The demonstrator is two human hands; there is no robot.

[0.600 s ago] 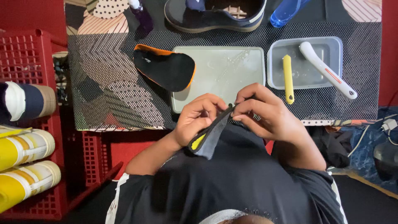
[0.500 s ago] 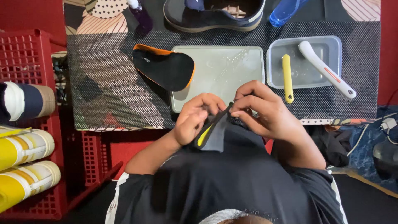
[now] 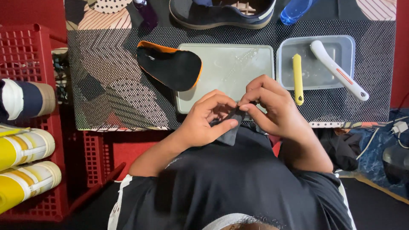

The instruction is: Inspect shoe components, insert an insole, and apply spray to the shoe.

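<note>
Black insole sits pinched between your left hand and right hand, fingers of both closed on it, just above your lap. Beyond them lies a pale tray on the patterned surface, holding another insole.

black insole edged orange, yellow brush, red crate

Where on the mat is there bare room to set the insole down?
Left stretch of the mat, between the red crate and the orange-edged insole, is bare. Tray middle is free. The tub with its brushes and the shoe row are crowded.
</note>
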